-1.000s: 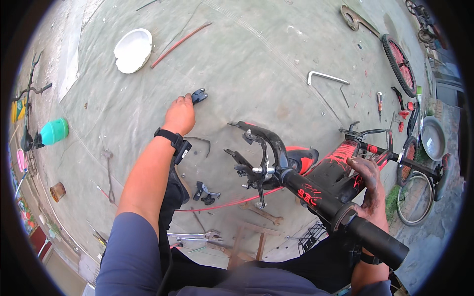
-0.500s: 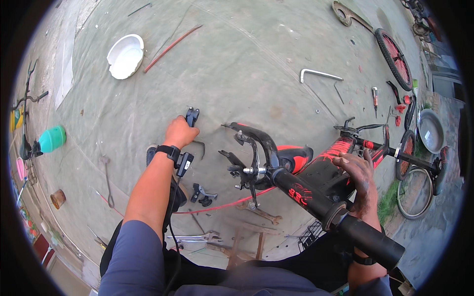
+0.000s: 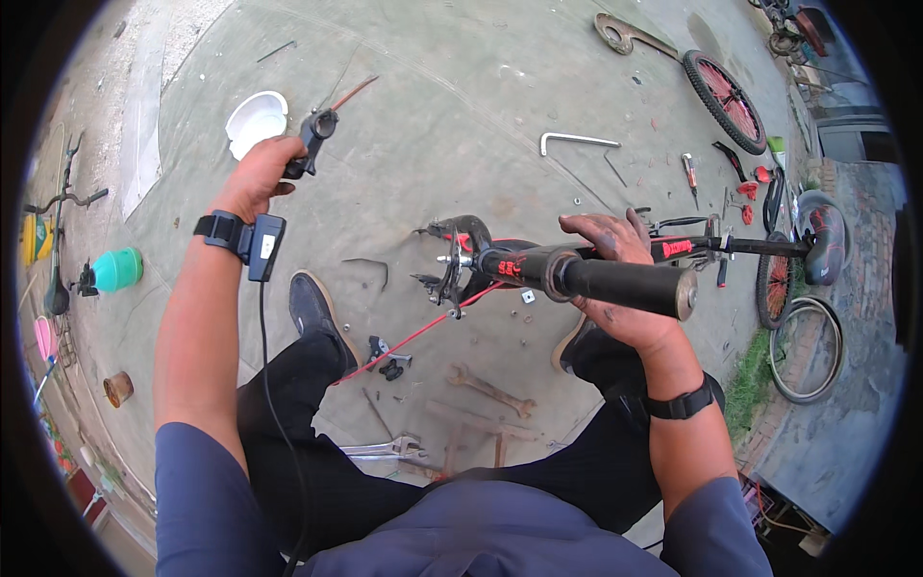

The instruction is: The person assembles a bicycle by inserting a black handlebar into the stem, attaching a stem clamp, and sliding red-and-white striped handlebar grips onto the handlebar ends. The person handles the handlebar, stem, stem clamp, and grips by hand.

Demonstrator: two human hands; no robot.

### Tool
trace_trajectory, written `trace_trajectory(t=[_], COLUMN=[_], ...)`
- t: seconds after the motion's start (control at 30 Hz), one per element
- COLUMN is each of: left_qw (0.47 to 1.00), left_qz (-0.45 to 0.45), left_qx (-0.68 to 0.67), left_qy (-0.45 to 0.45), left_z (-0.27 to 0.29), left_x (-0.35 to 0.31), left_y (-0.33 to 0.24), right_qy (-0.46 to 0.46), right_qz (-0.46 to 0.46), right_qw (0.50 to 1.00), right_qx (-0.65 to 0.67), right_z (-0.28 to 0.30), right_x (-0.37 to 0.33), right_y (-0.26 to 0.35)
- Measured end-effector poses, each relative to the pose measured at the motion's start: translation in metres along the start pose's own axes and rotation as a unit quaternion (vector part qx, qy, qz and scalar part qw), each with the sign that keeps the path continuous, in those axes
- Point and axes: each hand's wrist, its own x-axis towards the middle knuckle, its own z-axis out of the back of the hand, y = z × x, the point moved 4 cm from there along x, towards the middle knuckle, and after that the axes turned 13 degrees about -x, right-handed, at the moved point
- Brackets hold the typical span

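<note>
In my left hand (image 3: 258,178) is a black handlebar stem (image 3: 312,144) with a round clamp ring at its end, held up over the left part of the ground sheet beside a chipped white bowl (image 3: 258,120). My right hand (image 3: 630,322) is wrapped around the black and red bicycle frame (image 3: 630,286) behind its thick front tube; part of the grip is hidden by that tube. The fork end with silver brake arms (image 3: 452,264) points left. A red cable (image 3: 404,341) trails from there toward my left shoe.
Between my legs lie an open-ended wrench (image 3: 490,389), shiny wrenches (image 3: 385,449) and a small brake part (image 3: 387,356). Farther off are an L-shaped bar (image 3: 582,138), a screwdriver (image 3: 690,178) and a wheel (image 3: 726,101). A green bottle (image 3: 117,270) stands left.
My left hand has lifted the stem from near the ground and carried it left and away. The frame has swung more level under my right hand, its front tube now pointing right.
</note>
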Motion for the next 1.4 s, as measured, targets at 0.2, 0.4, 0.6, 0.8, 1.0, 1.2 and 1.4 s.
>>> trace_trajectory(t=[0.2,0.4,0.6,0.8,1.0,1.2,1.4], left_qw=[0.975,0.915,0.780,0.785,0.877,0.897,0.911], left_qz=[-0.102,-0.150,-0.170,-0.241,-0.430,-0.413,-0.396], left_qx=[0.181,0.366,0.502,0.463,0.214,0.153,0.087], left_qy=[-0.081,0.082,0.333,0.335,0.016,0.024,0.077], left_z=[0.082,0.021,-0.110,-0.173,-0.207,-0.240,-0.232], left_x=[-0.107,-0.181,-0.231,-0.260,-0.268,-0.236,-0.208], left_y=[-0.076,-0.066,0.006,0.025,-0.064,-0.050,-0.028], right_qy=[-0.071,-0.047,-0.094,-0.090,-0.092,-0.096,-0.073], right_qz=[-0.018,-0.044,-0.021,-0.036,-0.047,-0.063,-0.083], right_qw=[0.997,0.989,0.994,0.995,0.994,0.993,0.988], right_qx=[0.020,0.136,0.045,0.026,0.029,0.035,0.112], right_z=[-0.007,-0.008,-0.018,-0.014,-0.009,-0.014,-0.013], right_x=[-0.009,-0.010,-0.011,-0.012,-0.013,-0.010,-0.014], right_y=[-0.005,-0.010,-0.018,-0.012,-0.008,-0.011,-0.019])
